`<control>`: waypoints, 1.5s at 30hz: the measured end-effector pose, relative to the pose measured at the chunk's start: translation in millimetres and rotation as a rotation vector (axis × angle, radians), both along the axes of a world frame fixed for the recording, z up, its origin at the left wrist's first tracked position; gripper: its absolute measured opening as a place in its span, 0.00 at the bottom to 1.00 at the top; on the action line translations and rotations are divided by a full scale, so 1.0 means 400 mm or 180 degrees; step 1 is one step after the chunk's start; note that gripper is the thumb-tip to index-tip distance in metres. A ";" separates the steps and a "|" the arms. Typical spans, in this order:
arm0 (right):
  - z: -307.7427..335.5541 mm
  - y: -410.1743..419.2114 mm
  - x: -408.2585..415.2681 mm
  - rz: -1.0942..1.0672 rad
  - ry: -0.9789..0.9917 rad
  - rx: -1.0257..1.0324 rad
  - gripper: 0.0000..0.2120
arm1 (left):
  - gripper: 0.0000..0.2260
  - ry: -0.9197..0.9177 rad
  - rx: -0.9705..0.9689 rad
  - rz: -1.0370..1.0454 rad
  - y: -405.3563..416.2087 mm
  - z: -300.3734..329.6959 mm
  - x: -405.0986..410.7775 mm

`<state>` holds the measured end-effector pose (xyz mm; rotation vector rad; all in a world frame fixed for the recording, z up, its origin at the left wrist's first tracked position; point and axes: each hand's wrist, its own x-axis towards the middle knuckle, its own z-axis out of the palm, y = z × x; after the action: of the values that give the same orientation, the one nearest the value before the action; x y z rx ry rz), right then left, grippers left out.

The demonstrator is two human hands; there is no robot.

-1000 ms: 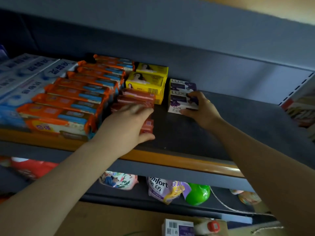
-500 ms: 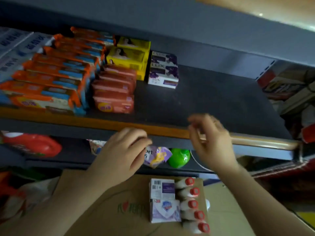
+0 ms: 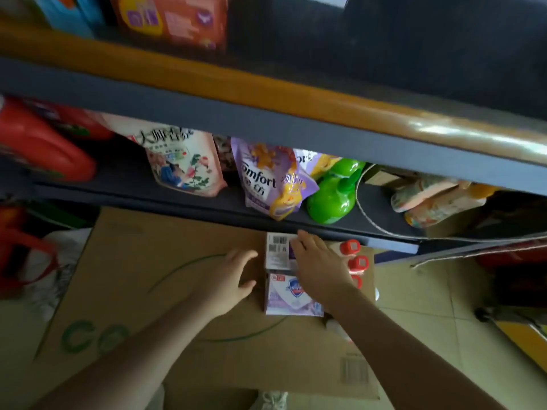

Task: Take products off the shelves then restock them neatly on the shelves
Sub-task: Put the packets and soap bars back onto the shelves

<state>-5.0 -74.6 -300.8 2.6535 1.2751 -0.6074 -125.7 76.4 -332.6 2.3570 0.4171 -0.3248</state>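
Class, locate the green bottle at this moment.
In the head view, the green bottle lies on the lower shelf, right of centre, immediately right of the purple Comfort pouch.

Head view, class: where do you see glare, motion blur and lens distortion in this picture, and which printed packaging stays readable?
Head view: glare streaks the orange shelf-edge strip at right; motion blur smears the red bottle at left and the orange packs on top; wide-angle distortion bows the shelf edges; the Comfort pouch lettering stays readable; the upper shelf is dim.
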 end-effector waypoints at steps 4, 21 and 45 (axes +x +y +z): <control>-0.020 0.033 0.019 0.0287 -0.0290 -0.0078 0.29 | 0.25 0.0102 -0.0221 0.0263 -0.009 -0.045 0.008; 0.191 -0.012 0.134 -0.3371 0.4755 0.2391 0.17 | 0.31 0.0056 -0.0948 -0.0224 -0.009 -0.131 0.140; 0.115 0.027 0.007 -0.3100 0.5989 0.3258 0.30 | 0.33 -0.0096 0.0406 0.0623 0.120 -0.095 -0.063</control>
<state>-2.3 -63.7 -254.7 2.5750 -0.2922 -3.9699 -151.0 124.5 -370.8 2.4166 0.6659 -0.1746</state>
